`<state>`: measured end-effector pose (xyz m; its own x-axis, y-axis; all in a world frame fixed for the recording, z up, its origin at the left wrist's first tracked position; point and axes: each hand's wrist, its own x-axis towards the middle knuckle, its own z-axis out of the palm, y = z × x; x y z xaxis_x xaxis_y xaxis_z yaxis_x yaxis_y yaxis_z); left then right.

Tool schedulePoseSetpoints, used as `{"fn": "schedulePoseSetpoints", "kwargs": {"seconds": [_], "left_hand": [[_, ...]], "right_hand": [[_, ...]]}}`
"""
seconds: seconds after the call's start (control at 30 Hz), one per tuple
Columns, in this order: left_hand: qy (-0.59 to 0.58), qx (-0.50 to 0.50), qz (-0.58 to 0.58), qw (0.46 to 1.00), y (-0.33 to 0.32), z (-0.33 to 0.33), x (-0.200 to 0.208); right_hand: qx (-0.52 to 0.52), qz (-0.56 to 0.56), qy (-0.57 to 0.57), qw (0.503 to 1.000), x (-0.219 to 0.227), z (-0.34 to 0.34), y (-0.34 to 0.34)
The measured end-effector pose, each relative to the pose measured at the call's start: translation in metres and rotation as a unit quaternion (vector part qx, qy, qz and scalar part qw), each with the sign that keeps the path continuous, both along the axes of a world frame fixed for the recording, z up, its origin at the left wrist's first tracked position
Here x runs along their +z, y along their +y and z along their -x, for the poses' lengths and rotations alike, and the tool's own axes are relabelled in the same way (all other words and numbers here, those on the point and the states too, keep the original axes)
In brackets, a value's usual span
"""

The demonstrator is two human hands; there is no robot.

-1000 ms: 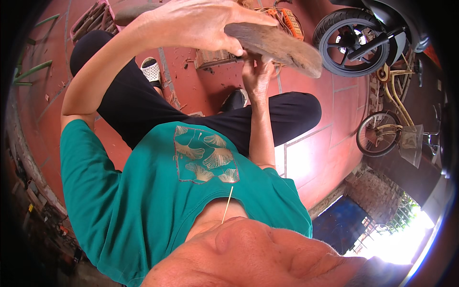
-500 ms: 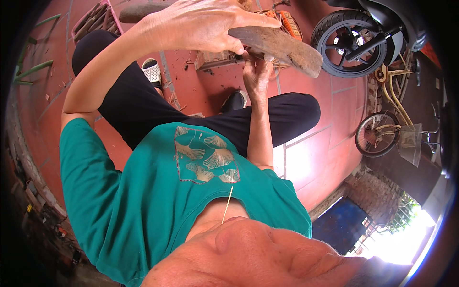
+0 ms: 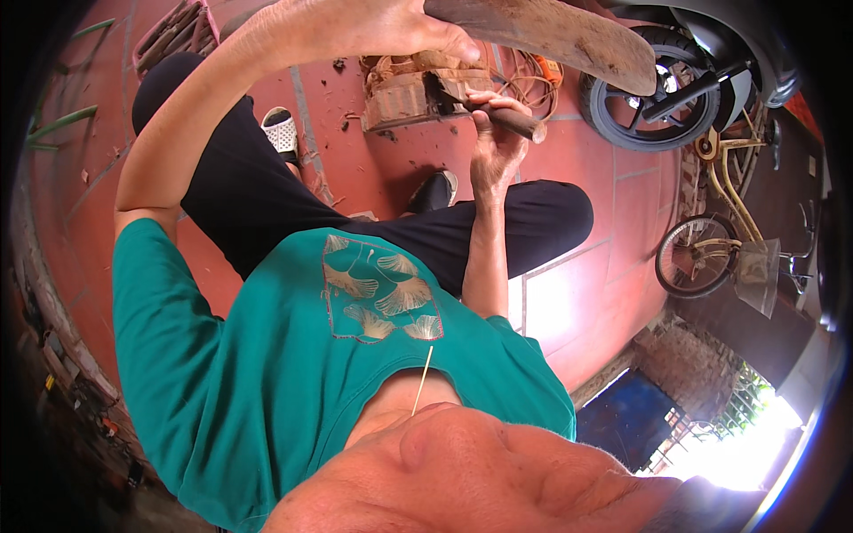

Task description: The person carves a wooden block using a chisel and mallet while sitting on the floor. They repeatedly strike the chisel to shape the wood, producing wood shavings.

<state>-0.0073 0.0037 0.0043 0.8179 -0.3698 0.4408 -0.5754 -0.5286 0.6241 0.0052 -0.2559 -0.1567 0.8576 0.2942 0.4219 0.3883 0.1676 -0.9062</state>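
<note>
My left hand (image 3: 391, 28) is closed around a long, worn, flat wooden piece (image 3: 560, 40) with a rounded end, lifted over the work; the top edge cuts off part of the hand. My right hand (image 3: 499, 155) grips the round wooden handle (image 3: 520, 123) of a dark-bladed tool, its fingers wrapped over it. The tool's dark blade (image 3: 442, 91) rests against a brown block of wood (image 3: 400, 99) on the floor between my feet. That block looks cut and layered, and its far side is partly hidden by my left hand.
Wood chips lie on the red tiles (image 3: 613, 209). Orange cable (image 3: 538, 84) is coiled right of the block. A motorbike wheel (image 3: 649, 84) stands at the far right, with a bicycle (image 3: 702, 253) nearer. A pink basket (image 3: 211, 27) of wooden sticks is at the far left.
The wooden piece has risen away and to the right with my left hand, uncovering the block and the tool. My right hand has shifted slightly right and nearer.
</note>
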Motion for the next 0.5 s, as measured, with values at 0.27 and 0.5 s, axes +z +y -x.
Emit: {"fn": "schedulePoseSetpoints", "kwargs": {"seconds": [0.27, 0.5], "left_hand": [[0.094, 0.027, -0.071, 0.993, -0.010, 0.006, 0.017], [-0.052, -0.037, 0.001, 0.998, -0.012, 0.001, -0.005]], "right_hand": [[-0.012, 0.062, -0.052, 0.997, -0.001, -0.005, 0.011], [-0.043, 0.078, 0.024, 0.996, 0.012, -0.002, 0.013]]}}
